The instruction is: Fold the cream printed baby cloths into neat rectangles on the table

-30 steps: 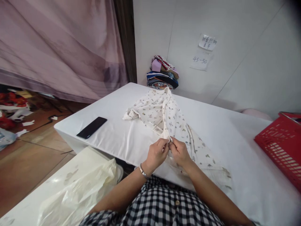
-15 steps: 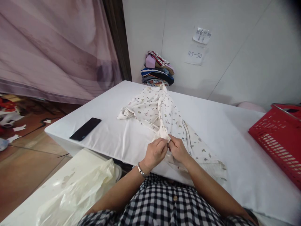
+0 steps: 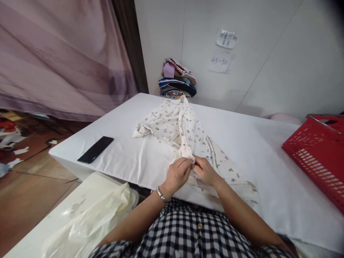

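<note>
White cloth with little prints, a baby suit (image 3: 182,129), lies on the table (image 3: 129,157). Its near edge is pinched by the left hand (image 3: 177,175) and the right hand (image 3: 204,170), which touch. A phone (image 3: 95,149) lies well apart.

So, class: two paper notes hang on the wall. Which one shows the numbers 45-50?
The lower note, the larger sheet of the two. The smaller upper note just above it carries handwritten characters, not numbers.
</note>
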### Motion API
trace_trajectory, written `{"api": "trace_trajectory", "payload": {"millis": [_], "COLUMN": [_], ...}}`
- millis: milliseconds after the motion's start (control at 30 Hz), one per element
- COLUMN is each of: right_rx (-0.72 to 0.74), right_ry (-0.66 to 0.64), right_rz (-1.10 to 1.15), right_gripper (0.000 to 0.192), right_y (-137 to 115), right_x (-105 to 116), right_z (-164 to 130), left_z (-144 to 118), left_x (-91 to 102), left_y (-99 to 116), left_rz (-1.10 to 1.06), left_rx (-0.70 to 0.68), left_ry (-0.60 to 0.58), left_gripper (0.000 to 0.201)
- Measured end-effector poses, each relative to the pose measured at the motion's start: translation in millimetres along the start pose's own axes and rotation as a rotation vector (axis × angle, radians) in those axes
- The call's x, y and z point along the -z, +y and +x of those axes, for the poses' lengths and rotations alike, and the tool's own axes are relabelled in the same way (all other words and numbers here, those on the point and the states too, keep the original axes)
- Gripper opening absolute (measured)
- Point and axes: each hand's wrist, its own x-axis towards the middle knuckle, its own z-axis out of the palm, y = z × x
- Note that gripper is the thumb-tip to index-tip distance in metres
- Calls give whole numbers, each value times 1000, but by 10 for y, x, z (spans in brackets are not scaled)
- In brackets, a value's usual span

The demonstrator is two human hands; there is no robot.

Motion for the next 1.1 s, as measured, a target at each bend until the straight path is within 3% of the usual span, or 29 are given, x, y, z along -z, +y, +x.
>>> {"api": "trace_trajectory", "payload": {"millis": [133,233,400,500,633,800,1000,1100], "right_rx": [-31,-36,-9,-53,-121,-125,41,120], "right_ry": [-62,-39,47,46,84,181,357,437], "right_rz": [67,49,-140,-282,-427,-568,-693,-761], "right_gripper": [14,18,24,26,30,27,17,26], "right_y": [-19,12,134,145,20,-230,-489,-604], "right_x": [69,85,123,262,626,1130,1510,1608], "right_z": [-20,-36,-71,-135,-312,-661,-1198,-1458], "left_z": [17,44,93,141,298,673,1188,1380], "left_x": [11,-5,-88,-130,-174,-242,-365,-464], "left_y": [77,135,210,225,132,-44,-158,-280], "left_rz": [-219,-411,-708,-812,-652,-402,-162,-26], "left_rx": [65,205,500,563,442,252,35,-72], "left_ry": [31,37,-24,-93,-146,-123,-94,-64], "left_gripper": [24,23,22,24,25,28,33,37]}}
